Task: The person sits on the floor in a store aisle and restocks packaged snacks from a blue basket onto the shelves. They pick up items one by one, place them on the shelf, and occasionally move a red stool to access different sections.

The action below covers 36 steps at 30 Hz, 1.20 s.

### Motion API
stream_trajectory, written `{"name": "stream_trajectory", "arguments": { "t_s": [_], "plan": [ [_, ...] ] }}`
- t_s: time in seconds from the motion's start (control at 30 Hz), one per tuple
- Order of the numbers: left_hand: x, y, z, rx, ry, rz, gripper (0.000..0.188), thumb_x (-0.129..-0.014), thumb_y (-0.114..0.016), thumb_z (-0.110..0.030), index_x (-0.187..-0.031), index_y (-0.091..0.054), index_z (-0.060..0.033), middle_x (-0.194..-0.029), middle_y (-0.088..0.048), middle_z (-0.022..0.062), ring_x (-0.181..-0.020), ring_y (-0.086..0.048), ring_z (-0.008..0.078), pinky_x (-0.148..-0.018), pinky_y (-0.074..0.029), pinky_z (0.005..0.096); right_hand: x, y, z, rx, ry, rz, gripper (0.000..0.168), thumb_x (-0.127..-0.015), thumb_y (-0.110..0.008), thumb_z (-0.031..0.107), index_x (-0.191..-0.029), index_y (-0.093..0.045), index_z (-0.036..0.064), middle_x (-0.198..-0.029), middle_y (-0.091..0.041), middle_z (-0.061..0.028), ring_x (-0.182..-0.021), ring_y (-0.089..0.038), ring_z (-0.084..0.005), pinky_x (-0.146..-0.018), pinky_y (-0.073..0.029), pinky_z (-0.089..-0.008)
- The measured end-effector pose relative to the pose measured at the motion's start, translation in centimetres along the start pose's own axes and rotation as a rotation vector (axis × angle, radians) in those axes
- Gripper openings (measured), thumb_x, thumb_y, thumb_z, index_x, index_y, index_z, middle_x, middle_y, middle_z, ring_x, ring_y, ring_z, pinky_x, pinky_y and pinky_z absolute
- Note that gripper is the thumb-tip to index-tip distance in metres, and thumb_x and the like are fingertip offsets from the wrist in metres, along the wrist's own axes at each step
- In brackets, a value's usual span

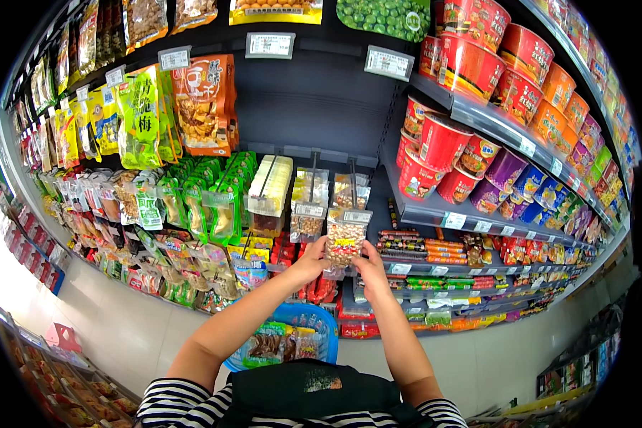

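Observation:
A clear plastic pack of light-brown nuts or beans (pixel 345 241) hangs upright at the front of a display hook, with a price tag over its top. My left hand (pixel 314 258) grips its left edge, and my right hand (pixel 371 265) holds the lower right edge. More packs of nuts (pixel 351 187) hang behind it on a hook. Just left are other nut packs (pixel 307 222) and a row of pale packets (pixel 270 187). Below my forearms, a blue plastic basket (pixel 329 334) contains several snack packs (pixel 270 345), partly hidden by my dark apron.
Shelves of red instant-noodle tubs (pixel 471 64) jut out on the right, above rows of wrapped sausages (pixel 444 251). Hanging snack bags (pixel 142 115) fill the left side. A pink object (pixel 63 337) stands on the tiled floor (pixel 134 326), and more racks (pixel 69 385) are behind.

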<state>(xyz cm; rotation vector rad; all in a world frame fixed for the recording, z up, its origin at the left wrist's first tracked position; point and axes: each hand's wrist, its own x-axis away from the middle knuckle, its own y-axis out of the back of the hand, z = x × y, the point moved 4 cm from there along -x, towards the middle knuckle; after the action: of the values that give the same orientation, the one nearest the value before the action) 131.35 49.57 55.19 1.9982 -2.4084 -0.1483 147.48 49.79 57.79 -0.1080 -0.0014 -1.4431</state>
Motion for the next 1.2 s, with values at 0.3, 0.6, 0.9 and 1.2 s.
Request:
{"name": "stream_trajectory", "arguments": {
  "t_s": [0.3,0.6,0.9,1.2],
  "plan": [
    [6.7,0.4,2.7,0.039,0.118,-0.019,0.06,-0.076,-0.049,0.001,-0.132,-0.029,-0.007,-0.12,-0.039,0.0104,-0.109,-0.042,0.02,-0.093,-0.035,0.0317,4.4,-1.2,-4.7,0.041,-0.106,0.134,0.058,-0.077,-0.057,0.006,-0.131,-0.035,0.008,-0.113,-0.045,-0.0018,-0.088,-0.049,-0.0105,-0.073,-0.038,-0.0254],
    [14.9,-0.5,6.8,0.294,0.421,-0.046,0.055,-0.079,-0.05,-0.001,-0.131,-0.036,-0.0128,-0.11,-0.043,0.0054,-0.106,-0.042,0.0167,-0.089,-0.035,0.0284,9.4,-2.2,-13.6,0.191,-0.388,0.253,0.053,-0.077,-0.06,0.015,-0.126,-0.041,0.013,-0.115,-0.044,-0.0046,-0.099,-0.046,-0.0153,-0.078,-0.037,-0.03],
    [19.4,-1.9,19.4,0.255,0.536,-0.068,0.055,-0.075,-0.044,0.004,-0.129,-0.038,-0.0079,-0.118,-0.045,0.0064,-0.105,-0.044,0.0172,-0.09,-0.035,0.0285,12.2,-2.8,-20.6,0.219,-0.571,0.41,0.053,-0.076,-0.061,0.022,-0.124,-0.04,0.011,-0.108,-0.046,-0.0044,-0.093,-0.045,-0.0159,-0.073,-0.037,-0.0297],
    [22.3,-3.0,26.1,-0.173,0.836,-0.129,0.06,-0.067,-0.055,-0.004,-0.125,-0.042,-0.0078,-0.122,-0.042,0.016,-0.112,-0.041,0.0243,-0.09,-0.036,0.0336,14.4,-2.3,-27.4,0.223,-0.86,0.435,0.046,-0.077,-0.059,0.024,-0.12,-0.044,0.015,-0.104,-0.053,-0.0007,-0.092,-0.046,-0.0135,-0.07,-0.036,-0.029]
  ]
}}
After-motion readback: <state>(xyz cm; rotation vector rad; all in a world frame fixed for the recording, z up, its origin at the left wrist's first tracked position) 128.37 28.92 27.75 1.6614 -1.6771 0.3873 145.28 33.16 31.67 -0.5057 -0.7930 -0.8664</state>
